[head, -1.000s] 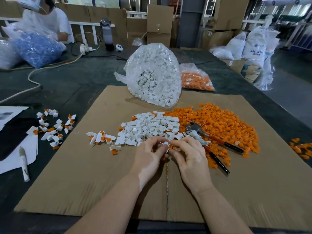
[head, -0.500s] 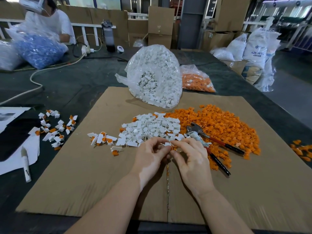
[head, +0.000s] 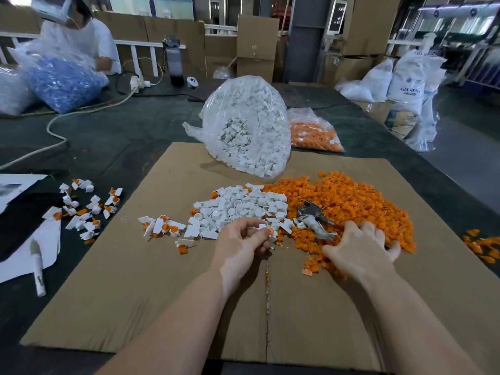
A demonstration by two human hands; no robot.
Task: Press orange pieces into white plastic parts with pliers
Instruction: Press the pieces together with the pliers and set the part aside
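My left hand (head: 240, 246) pinches a white plastic part with an orange piece (head: 266, 232) at its fingertips, just in front of the loose white parts pile (head: 238, 208). My right hand (head: 361, 251) lies palm down over the handles of the pliers (head: 311, 212); its fingers curl over them and hide them. Only the metal jaws and a pale wrapped section of the pliers show, at the edge of the orange pieces pile (head: 346, 201).
All of this lies on a cardboard sheet (head: 162, 293). A clear bag of white parts (head: 249, 131) and a bag of orange pieces (head: 313, 133) stand behind. Assembled parts (head: 86, 209) and a marker (head: 38, 266) lie at the left. Another person sits at the far left.
My right hand has left the part held between both hands and moved right onto the pliers' handles. My left hand keeps the part alone.
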